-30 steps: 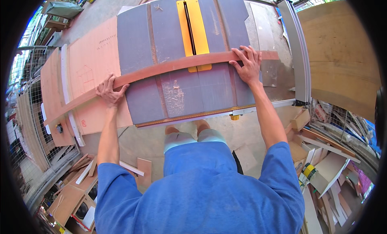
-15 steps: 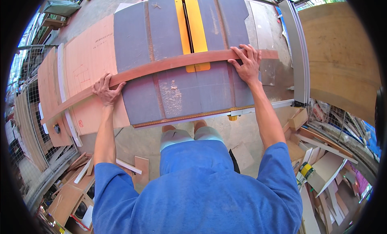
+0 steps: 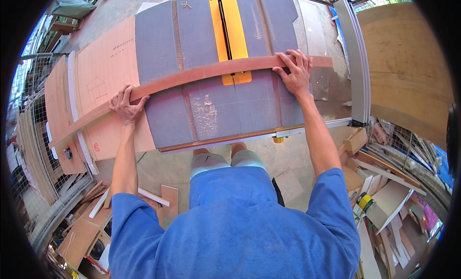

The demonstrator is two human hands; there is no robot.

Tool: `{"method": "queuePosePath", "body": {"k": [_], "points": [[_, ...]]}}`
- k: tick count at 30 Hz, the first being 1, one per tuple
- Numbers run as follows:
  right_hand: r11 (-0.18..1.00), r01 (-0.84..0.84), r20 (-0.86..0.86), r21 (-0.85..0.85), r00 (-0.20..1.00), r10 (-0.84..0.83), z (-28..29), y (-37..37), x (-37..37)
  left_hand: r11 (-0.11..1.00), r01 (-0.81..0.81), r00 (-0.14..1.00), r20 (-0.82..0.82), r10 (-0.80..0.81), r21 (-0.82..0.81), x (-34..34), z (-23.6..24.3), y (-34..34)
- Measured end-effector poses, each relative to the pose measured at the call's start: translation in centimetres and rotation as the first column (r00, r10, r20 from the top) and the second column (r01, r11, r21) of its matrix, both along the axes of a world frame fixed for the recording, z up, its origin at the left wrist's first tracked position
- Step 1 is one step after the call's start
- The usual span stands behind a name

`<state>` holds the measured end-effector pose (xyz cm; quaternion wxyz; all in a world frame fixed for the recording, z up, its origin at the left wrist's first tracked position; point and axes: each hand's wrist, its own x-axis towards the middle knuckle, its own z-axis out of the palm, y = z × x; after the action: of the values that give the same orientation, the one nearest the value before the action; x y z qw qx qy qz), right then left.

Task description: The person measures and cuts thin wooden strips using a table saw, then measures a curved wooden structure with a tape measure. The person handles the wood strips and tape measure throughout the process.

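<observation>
A long reddish-brown wooden strip (image 3: 201, 73) lies across the grey table saw top (image 3: 158, 43) and reaches over a wooden panel at the left. My left hand (image 3: 127, 107) grips the strip near the panel's edge, fingers over it and thumb along its near side. Toward the strip's right end, my right hand (image 3: 297, 76) has its fingers bent over the wood and its thumb at the near edge. The strip crosses the near part of a yellow insert plate (image 3: 238, 27) with a dark blade slot. Whether a blade stands up in the slot, I cannot tell.
Sawdust (image 3: 206, 113) is scattered on the near part of the saw top. A grey metal fence rail (image 3: 353, 58) stands at the right, beside a large brown board (image 3: 403, 63). Wood offcuts (image 3: 384, 207) are piled at lower right, and more lie at lower left.
The strip's right part has shifted slightly away from me across the yellow plate, together with my right hand. My left hand has barely moved, and both hands keep their hold.
</observation>
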<state>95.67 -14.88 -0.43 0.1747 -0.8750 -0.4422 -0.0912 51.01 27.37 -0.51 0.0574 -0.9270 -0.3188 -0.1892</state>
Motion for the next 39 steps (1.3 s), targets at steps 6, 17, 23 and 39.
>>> {"method": "queuePosePath", "body": {"k": [6,17,23,39], "points": [[1.000,0.000,-0.006,0.001,1.000,0.000,-0.2,0.4,0.4,1.000,-0.008,1.000,-0.009,0.008,0.006,0.1,-0.2,0.5],[1.000,0.010,-0.022,-0.011,1.000,-0.010,-0.2,0.5,0.4,1.000,-0.015,1.000,-0.025,0.015,-0.003,0.3,-0.2,1.0],[1.000,0.016,-0.030,-0.019,0.999,-0.017,-0.2,0.6,0.6,1.000,-0.018,1.000,-0.017,0.017,-0.021,0.6,-0.2,0.9],[1.000,0.014,-0.014,-0.022,1.000,-0.014,-0.2,1.1,1.0,0.999,-0.006,1.000,0.018,0.007,-0.032,0.8,-0.6,1.8]]}}
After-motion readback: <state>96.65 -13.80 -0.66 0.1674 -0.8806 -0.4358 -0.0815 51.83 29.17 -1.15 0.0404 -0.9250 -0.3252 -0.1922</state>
